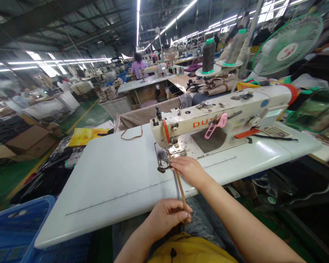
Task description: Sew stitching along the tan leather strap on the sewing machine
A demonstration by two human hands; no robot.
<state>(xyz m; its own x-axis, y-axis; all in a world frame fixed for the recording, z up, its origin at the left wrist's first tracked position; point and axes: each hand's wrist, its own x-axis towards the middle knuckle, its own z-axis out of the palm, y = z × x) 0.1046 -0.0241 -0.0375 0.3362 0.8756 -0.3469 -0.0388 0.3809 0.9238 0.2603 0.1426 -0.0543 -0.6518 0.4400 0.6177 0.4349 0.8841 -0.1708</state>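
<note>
A narrow brown strap (180, 184) runs from the needle area of a cream sewing machine (222, 115) back toward my lap. My right hand (188, 170) rests on the white table (112, 175) beside the needle plate, fingers closed on the strap's far end. My left hand (167, 215) sits at the table's near edge and pinches the strap's near end. A second brown strap loop (131, 136) lies on the table behind the machine head.
Pink clippers (215, 126) hang on the machine arm. Thread cones (208, 54) stand behind it, and a green fan (287, 44) is at the right. A blue crate (13, 226) sits lower left. Other workers sit at distant tables.
</note>
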